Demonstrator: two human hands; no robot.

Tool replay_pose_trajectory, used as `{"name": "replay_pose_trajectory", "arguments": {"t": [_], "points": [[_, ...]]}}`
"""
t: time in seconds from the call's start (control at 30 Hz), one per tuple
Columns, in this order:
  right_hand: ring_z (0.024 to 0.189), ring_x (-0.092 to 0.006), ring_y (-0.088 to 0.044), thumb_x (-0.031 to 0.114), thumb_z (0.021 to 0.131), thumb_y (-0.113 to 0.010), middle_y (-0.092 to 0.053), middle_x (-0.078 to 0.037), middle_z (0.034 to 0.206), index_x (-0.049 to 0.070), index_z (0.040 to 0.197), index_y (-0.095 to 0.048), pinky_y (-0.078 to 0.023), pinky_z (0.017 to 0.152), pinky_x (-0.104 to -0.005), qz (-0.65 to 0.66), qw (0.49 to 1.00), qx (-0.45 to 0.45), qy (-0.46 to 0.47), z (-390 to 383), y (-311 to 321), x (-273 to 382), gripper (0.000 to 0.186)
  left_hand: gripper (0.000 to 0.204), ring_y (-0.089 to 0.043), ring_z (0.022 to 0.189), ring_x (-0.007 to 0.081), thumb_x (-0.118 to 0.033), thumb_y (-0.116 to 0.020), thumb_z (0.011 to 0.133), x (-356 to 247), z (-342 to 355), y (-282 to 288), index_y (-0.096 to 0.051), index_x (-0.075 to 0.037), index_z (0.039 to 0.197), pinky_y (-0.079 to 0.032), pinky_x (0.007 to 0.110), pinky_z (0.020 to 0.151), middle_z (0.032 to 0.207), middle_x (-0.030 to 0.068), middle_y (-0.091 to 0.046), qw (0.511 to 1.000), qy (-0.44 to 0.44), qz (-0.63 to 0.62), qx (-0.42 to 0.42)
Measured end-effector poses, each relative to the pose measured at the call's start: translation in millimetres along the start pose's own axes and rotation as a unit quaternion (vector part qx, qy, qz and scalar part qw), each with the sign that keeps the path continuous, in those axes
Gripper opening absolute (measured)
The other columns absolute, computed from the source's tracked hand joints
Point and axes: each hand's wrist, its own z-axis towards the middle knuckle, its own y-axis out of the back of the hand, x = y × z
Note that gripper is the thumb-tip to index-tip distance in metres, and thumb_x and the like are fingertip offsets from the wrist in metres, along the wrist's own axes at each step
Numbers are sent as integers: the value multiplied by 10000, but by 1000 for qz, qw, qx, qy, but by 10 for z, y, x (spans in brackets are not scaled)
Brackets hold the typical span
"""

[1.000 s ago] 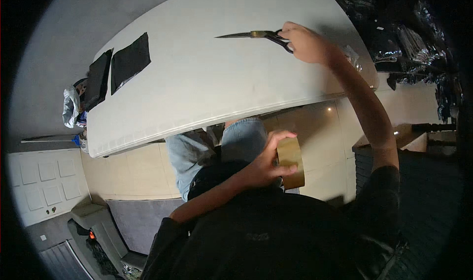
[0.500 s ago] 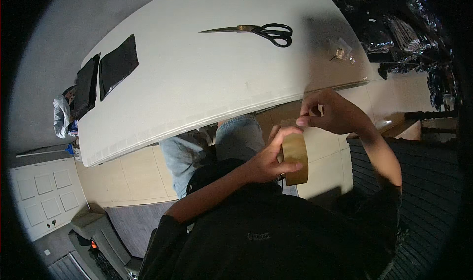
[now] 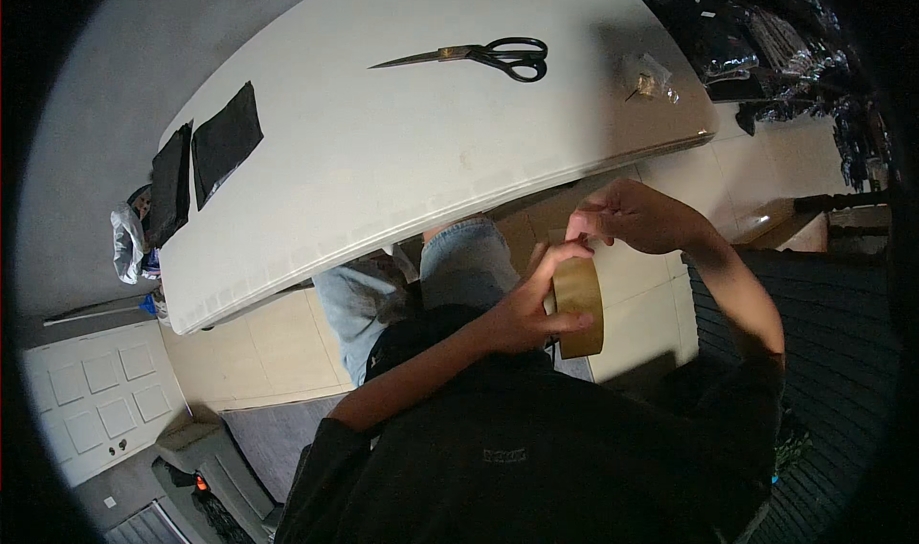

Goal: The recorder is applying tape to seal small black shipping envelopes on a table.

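A wide roll of tan packing tape (image 3: 580, 305) stands on edge over my lap, off the table's near side. My left hand (image 3: 531, 305) grips it from the left, thumb across its outer face and fingers by its upper rim. At the top of the roll my right hand (image 3: 637, 219) is bent down, thumb and fingers pinched together close to my left fingertips. Whatever lies in that pinch is too small to tell. Black-handled scissors (image 3: 469, 58) lie on the white table (image 3: 383, 142), beyond both hands.
Two flat black pieces, one of them a sheet (image 3: 227, 144), lie at the table's left end. A small clear plastic bag (image 3: 647, 80) with brass-coloured bits sits near the right corner. Dark shiny plastic packs (image 3: 766, 42) are piled beyond it. A dark ridged surface (image 3: 833, 353) is at my right.
My right fingers have shifted slightly at the roll's upper edge, staying pinched. My left hand keeps its grip on the tape. The view has turned a little.
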Motion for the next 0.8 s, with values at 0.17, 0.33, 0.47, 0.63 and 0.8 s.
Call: {"name": "replay_pose_trajectory", "arguments": {"t": [0.17, 0.33, 0.47, 0.63, 0.8], "points": [[728, -128, -629, 317, 954, -700, -713, -62, 795, 30, 953, -757, -505, 686, -304, -2, 997, -40, 60, -13, -31, 137, 293, 761, -406, 1276, 300, -279, -783, 876, 20, -15, 3, -323, -146, 1466, -400, 433, 1071, 1295, 141, -346, 999, 36, -27, 9], [742, -139, -672, 207, 894, -775, -737, -91, 797, 3, 934, -762, -519, 682, -299, -21, 995, -88, 51, -63, -21, 141, 208, 725, -507, 1264, 302, -260, -751, 933, 28, 22, -43, -280, -165, 1475, -447, 430, 1039, 1310, 119, -467, 989, 65, -128, 43], [666, -89, -627, 274, 903, -779, -720, -17, 778, 70, 870, -753, -508, 610, -279, 25, 997, -19, 73, -9, 81, 71, 209, 697, -543, 1257, 285, -229, -730, 952, 148, 42, -66, -270, -167, 1473, -455, 438, 1043, 1305, 109, -520, 994, 35, -100, 36], [590, -47, -545, 409, 962, -702, -669, 17, 737, 83, 862, -738, -410, 515, -211, 209, 974, 90, -1, -5, 90, -5, 343, 709, -509, 1293, 248, -223, -743, 940, 29, -10, 2, -282, -173, 1477, -433, 446, 1083, 1346, 105, -498, 991, 46, -116, 57], [595, -38, -495, 390, 1016, -613, -627, 34, 719, 71, 920, -719, -335, 488, -202, 210, 975, 66, 28, 12, -24, 164, 349, 718, -463, 1301, 224, -180, -730, 924, -77, -175, 88, -284, -161, 1488, -394, 418, 1089, 1373, 96, -446, 986, 39, -152, 48]]}}
